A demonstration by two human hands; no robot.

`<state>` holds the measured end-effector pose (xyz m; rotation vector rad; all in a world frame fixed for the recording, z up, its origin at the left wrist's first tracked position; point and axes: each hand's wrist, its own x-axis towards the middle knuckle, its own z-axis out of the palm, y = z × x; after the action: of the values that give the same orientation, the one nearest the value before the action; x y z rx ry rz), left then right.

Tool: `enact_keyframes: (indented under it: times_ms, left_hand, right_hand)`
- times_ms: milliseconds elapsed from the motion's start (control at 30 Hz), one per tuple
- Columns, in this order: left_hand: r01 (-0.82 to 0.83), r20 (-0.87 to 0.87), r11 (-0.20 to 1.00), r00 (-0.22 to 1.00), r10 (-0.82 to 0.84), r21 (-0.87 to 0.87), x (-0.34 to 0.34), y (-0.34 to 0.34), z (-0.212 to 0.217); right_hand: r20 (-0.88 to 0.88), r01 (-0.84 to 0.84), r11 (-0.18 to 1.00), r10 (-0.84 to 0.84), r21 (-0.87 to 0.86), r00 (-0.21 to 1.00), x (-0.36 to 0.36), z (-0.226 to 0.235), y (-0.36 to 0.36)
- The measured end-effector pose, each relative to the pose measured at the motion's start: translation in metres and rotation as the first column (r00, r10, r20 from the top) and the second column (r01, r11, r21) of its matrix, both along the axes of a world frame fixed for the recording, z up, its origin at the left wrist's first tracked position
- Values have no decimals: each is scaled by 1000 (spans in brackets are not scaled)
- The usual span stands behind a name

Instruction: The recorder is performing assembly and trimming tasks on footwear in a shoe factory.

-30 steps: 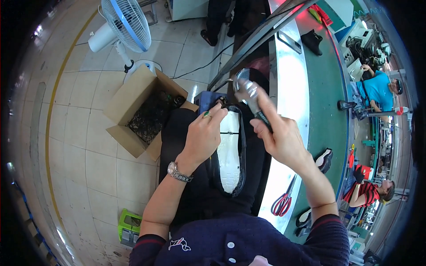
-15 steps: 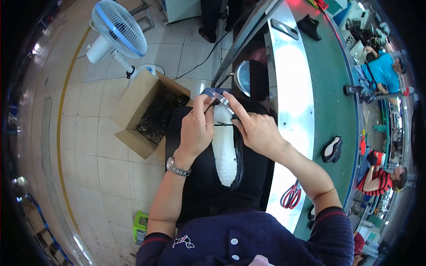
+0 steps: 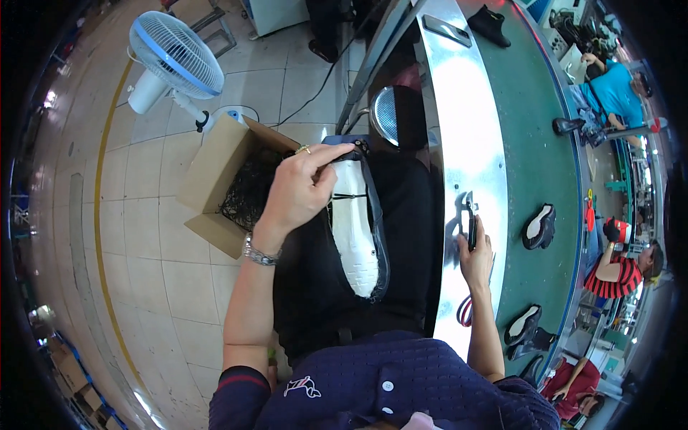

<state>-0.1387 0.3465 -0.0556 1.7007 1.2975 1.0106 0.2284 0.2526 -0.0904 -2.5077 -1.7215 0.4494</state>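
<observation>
A black shoe upper on a last lies sole up across my lap, its white insole [image 3: 352, 236] facing me and a dark cord crossing it. My left hand [image 3: 295, 188] is closed at the shoe's far end, thumb and fingers pinching the black edge there. Over to the right, above the shiny metal bench edge, my right hand [image 3: 476, 259] grips a pair of pliers [image 3: 471, 221] with dark handles and a metal head. Beside that wrist, partly hidden, are the red handles of scissors [image 3: 465, 311].
A green conveyor belt [image 3: 527, 154] carries several black shoes beyond the metal ledge [image 3: 459, 107], where a phone [image 3: 446, 31] lies. On the left stand an open cardboard box [image 3: 213, 168] with black netting and a fan [image 3: 175, 57]. Other people sit across the belt.
My right hand has moved from the shoe's far end to the metal ledge, taking the pliers along. The left hand stays at that end, shifted slightly left. Shoes on the belt have moved farther away.
</observation>
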Motion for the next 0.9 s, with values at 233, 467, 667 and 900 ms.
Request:
enact_keyframes:
  times_ms: [233,467,667,900]
  left_hand:
    - [25,26,985,999,-21,-172,-5,-5,2]
    - [-144,277,986,947,163,-87,5,-18,-22]
    - [-248,83,951,960,267,-185,17,-77,-7]
    - [-373,-192,927,913,360,-32,33,-115,-7]
  right_hand:
    - [13,113,961,-120,253,993,63,-10,-113]
    - [33,129,986,-133,105,991,63,-9,-171]
    - [-751,692,675,-590,-256,298,77,2,-163]
    - [-881,234,931,-345,-278,323,-17,111,-68]
